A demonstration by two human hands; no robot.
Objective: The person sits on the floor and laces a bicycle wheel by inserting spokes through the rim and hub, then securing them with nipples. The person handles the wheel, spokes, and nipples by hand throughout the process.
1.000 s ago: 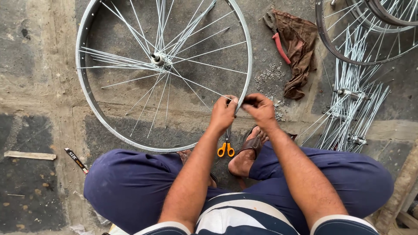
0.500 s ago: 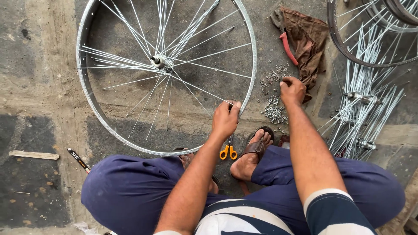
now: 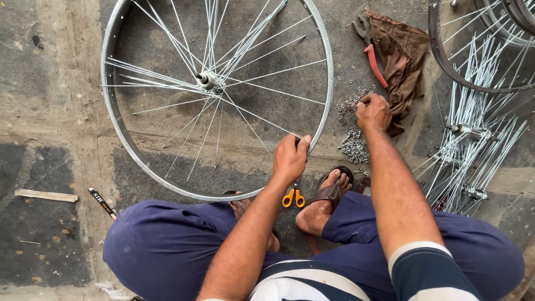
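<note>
A silver bicycle wheel rim (image 3: 117,134) with loose spokes and a hub (image 3: 205,79) lies flat on the stone floor in front of me. My left hand (image 3: 290,158) grips the near right edge of the rim where a spoke end meets it. My right hand (image 3: 372,111) reaches right of the rim, fingers down in a scatter of small metal nipples (image 3: 353,146). Whether it holds one is hidden.
Orange-handled scissors (image 3: 293,197) lie by my sandalled foot (image 3: 326,199). A brown rag (image 3: 398,50) with red-handled pliers (image 3: 374,62) lies at the back right. Another rim (image 3: 446,61) and bundles of hubbed spokes (image 3: 473,150) lie at the right. A wood strip (image 3: 45,195) lies left.
My right hand left the rim beside my left hand and moved right and away to the pile of nipples. My left hand stayed on the rim.
</note>
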